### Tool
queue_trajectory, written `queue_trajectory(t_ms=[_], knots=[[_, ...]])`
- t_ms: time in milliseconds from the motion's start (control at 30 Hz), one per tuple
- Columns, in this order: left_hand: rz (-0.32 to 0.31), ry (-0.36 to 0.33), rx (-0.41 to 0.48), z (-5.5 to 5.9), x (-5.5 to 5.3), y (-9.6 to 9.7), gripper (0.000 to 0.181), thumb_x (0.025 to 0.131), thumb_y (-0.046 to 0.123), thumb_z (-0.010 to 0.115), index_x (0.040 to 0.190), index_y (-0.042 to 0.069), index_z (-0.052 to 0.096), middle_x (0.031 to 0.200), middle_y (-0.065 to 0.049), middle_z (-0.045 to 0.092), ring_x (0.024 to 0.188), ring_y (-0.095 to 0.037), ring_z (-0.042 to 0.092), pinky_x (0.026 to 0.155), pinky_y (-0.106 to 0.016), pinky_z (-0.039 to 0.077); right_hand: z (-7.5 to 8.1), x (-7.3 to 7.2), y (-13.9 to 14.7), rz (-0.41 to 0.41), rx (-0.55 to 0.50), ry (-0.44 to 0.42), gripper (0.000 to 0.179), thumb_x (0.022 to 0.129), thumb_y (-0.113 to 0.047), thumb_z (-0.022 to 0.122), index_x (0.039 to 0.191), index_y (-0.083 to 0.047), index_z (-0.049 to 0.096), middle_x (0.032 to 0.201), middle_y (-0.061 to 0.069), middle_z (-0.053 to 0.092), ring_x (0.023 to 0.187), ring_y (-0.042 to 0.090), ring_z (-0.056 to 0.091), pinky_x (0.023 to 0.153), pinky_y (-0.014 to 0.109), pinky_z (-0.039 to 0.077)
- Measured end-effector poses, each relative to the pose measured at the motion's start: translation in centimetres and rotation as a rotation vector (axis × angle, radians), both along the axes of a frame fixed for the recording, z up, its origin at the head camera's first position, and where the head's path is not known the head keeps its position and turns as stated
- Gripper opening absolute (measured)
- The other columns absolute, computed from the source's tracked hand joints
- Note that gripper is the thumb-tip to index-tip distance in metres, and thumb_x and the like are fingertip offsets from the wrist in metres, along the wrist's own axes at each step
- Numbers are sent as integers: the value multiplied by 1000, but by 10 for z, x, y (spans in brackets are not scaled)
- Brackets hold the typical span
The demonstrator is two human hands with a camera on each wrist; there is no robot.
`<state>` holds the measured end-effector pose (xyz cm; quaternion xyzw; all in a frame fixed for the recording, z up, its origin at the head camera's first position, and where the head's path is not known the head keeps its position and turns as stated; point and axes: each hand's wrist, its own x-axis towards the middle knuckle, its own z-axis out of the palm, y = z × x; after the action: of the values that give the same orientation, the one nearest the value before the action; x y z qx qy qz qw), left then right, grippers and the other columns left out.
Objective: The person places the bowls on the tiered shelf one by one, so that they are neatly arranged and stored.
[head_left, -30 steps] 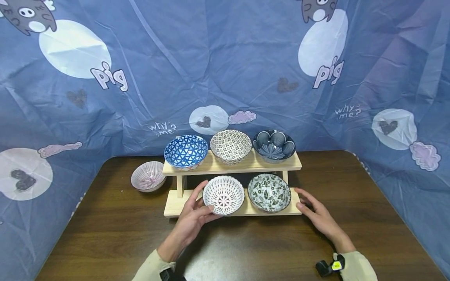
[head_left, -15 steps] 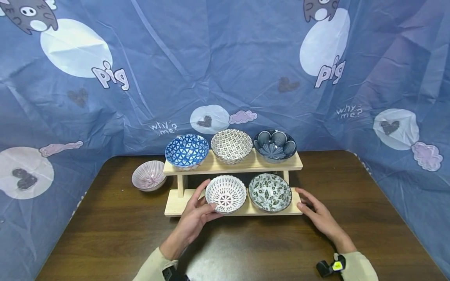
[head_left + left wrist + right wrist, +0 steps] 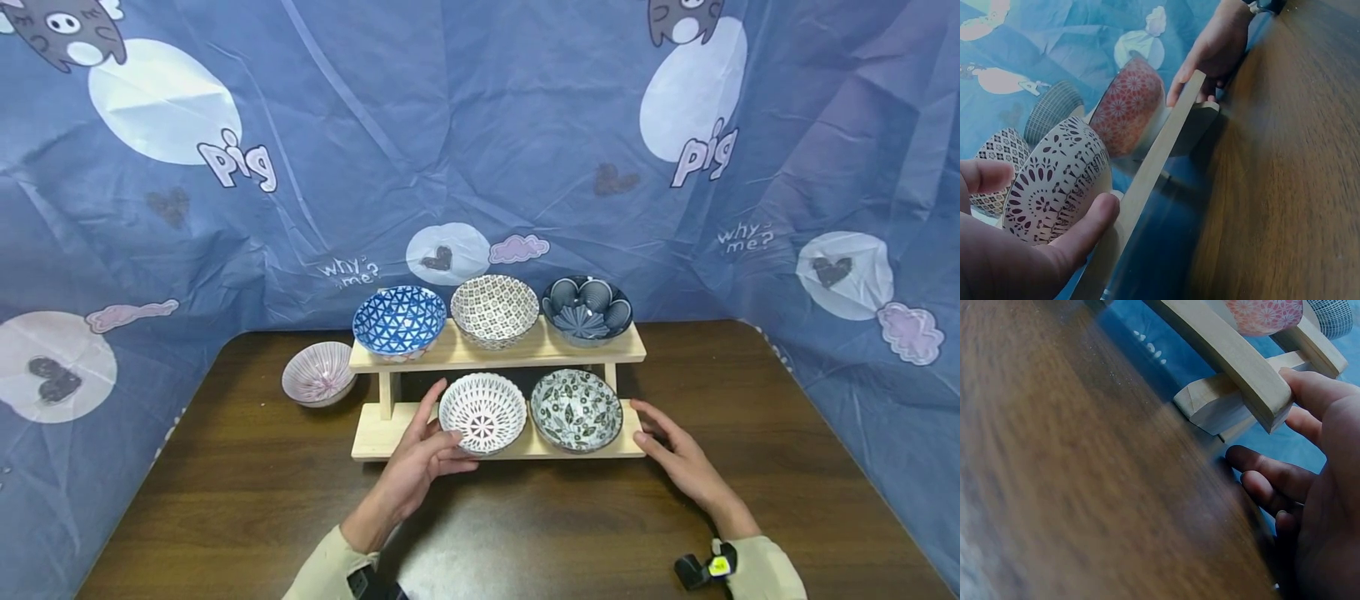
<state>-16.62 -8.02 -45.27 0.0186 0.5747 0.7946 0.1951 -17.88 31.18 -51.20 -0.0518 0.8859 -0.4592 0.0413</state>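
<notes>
My left hand (image 3: 416, 471) holds a white bowl (image 3: 483, 414) with a dark petal pattern and scalloped rim. Its thumb lies at the near left rim, the other fingers around the left side and below. The bowl sits at the lower shelf of a two-tier wooden display stand (image 3: 378, 433). My right hand (image 3: 684, 467) grips the right end of that lower shelf. Beside the white bowl is a green leaf-patterned bowl (image 3: 576, 412), its outside red in the left wrist view. In the right wrist view, fingertips (image 3: 1294, 378) touch the board's end corner.
On the upper shelf stand a blue triangle-patterned bowl (image 3: 399, 322), a beige lattice bowl (image 3: 494, 312) and a dark blue bowl (image 3: 587, 310). A pink-lined bowl (image 3: 318, 375) rests on the brown table (image 3: 225, 500), left of the stand. Behind hangs a blue printed cloth (image 3: 480, 167).
The white bowl has shifted slightly right along the lower shelf with my left hand. Its lower fingers have since spread a little. My right hand stays at the shelf's end.
</notes>
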Motion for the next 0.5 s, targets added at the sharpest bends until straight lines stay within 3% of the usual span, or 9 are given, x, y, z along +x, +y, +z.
queue_trajectory(t_ms=[100, 300, 500], knots=[[-1, -1, -6, 0, 1, -1, 85, 93, 2, 47, 162, 25, 3, 146, -35, 36, 84, -13, 72, 85, -37, 63, -1, 0, 0, 5, -8, 3, 54, 105, -32, 51, 153, -12, 39, 156, 16, 44, 117, -3, 49, 95, 17, 47], [-24, 29, -7, 3, 4, -4, 85, 93, 2, 47, 162, 22, 2, 149, -39, 33, 85, -14, 73, 86, -35, 63, 0, 0, 0, -2, -7, 0, 54, 105, -33, 51, 153, -12, 39, 156, 16, 44, 119, 2, 49, 96, 19, 47], [-23, 69, -13, 6, 8, -9, 84, 94, 3, 48, 162, 20, 1, 152, -40, 29, 87, -13, 73, 84, -31, 62, -1, 1, 0, 7, -25, 4, 54, 105, -32, 51, 153, -12, 40, 156, 17, 44, 110, -18, 44, 94, 15, 46]])
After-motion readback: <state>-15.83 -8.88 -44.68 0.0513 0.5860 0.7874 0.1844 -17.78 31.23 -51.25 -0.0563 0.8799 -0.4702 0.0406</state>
